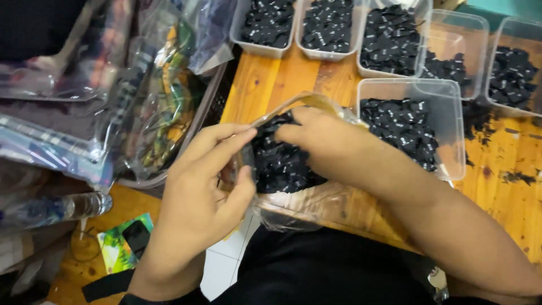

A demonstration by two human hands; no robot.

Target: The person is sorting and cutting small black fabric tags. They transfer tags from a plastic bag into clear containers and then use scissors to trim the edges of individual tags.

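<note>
While the left hand [206, 186] is pinching the open edge of the bag [293, 203] at the table [282, 73] edge, the right hand [324, 141] is reaching in from the right, fingers closing on black labels [279, 164] inside, directly between both hands. Mouth is facing up-left.

From my remote seat I see two bare hands, the left hand [200, 197] and the right hand [330, 144], both without gloves, rings or a watch. The forearms are uncovered as far as the view reaches; no sleeve shows on them. Below, along the bottom edge, I make out black clothing [322, 268], plain, with no visible print.
</note>
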